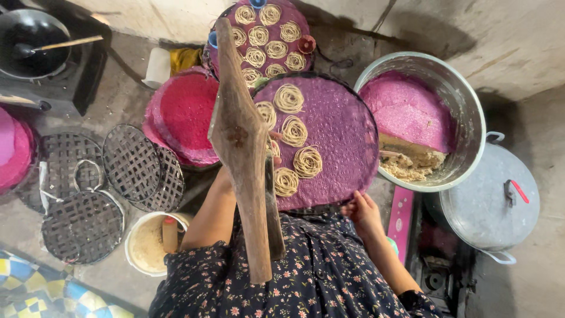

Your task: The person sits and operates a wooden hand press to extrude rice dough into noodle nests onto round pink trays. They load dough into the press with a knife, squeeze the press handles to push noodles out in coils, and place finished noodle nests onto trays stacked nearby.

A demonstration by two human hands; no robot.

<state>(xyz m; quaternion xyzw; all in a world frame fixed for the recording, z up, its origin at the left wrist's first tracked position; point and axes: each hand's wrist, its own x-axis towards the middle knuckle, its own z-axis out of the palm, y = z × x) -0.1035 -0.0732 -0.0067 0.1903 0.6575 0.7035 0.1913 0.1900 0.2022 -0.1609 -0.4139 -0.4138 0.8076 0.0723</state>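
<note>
Round purple-lined tray (pixel 335 141), light, stiff, bearing fragile noodle coils (pixel 294 131): right hand (pixel 360 213) grips near rim; left hand's grip hidden behind wooden press (pixel 244 147), cannot tell.

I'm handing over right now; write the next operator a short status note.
Right hand grips the near rim of the purple round tray.
Left hand is mostly hidden behind the wooden press, over the tray.
Five noodle coils lie on the tray's left side; its right side is bare.
A full tray sits behind.
Dough remains in the metal pot.
</note>
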